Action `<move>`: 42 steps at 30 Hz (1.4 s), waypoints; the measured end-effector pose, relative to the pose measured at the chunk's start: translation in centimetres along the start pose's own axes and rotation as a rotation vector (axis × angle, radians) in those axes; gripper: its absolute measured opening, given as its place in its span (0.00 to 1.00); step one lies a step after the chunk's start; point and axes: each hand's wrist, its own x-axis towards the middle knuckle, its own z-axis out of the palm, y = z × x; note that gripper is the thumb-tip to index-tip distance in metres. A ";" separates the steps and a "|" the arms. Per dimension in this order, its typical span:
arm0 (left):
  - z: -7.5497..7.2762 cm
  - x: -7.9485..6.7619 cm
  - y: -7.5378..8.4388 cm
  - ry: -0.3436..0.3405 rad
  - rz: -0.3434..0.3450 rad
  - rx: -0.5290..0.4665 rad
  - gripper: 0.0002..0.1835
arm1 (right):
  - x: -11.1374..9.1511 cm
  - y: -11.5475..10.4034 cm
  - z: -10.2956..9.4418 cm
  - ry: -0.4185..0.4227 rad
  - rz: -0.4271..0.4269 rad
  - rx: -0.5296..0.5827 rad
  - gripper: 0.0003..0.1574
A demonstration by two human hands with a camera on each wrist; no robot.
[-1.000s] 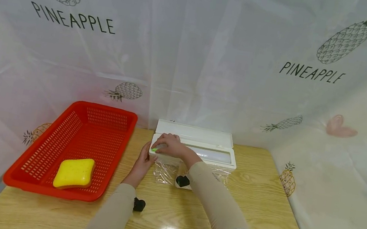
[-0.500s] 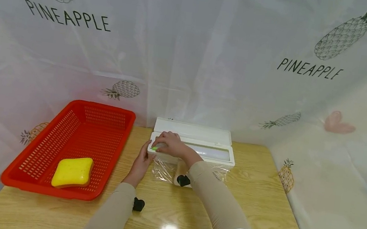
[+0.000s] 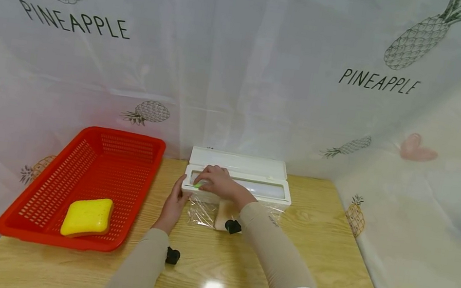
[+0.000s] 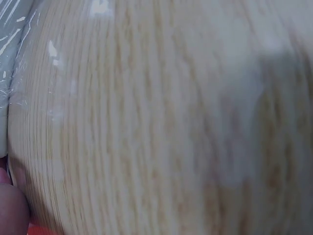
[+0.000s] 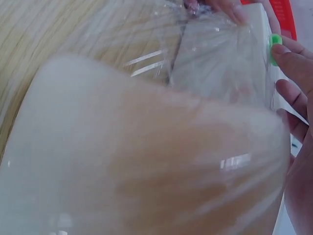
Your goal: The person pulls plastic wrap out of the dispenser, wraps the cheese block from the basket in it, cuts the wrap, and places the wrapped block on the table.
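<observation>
A white cling film dispenser (image 3: 236, 196) lies with its lid raised at the back of the table. My left hand (image 3: 172, 204) grips its left end, thumb in front. My right hand (image 3: 218, 183) reaches over the top, its thumb and finger pinching the small green slide cutter (image 5: 275, 49) on the front edge. Clear cling film (image 3: 202, 210) hangs from the dispenser's front. The film lies over a pale, round-cornered thing (image 5: 195, 156) with a tan-brown middle, mostly hidden by my right forearm in the head view. Inside the dispenser, part of the film roll (image 3: 261, 189) shows.
To the left stands a red plastic basket (image 3: 140, 200) with a yellow sponge (image 3: 87, 217) in its near part. A white curtain with pineapple prints (image 3: 241, 67) hangs close behind the dispenser. Bare wood tabletop (image 3: 310, 234) extends to the right.
My right hand has slid the green cutter a little to the right along the dispenser's edge. My left hand keeps its hold on the end. The head view has shifted slightly.
</observation>
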 end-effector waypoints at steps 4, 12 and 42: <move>0.2 -0.1 0.2 0.010 0.010 0.014 0.35 | -0.6 0.5 -0.2 -0.006 0.007 0.004 0.13; 0.6 -0.2 0.7 -0.003 -0.002 0.005 0.35 | -2.0 1.4 -0.5 -0.006 0.044 0.004 0.13; 0.2 -0.7 1.7 0.015 -0.013 0.054 0.35 | -8.8 6.0 -1.9 0.015 0.141 0.043 0.12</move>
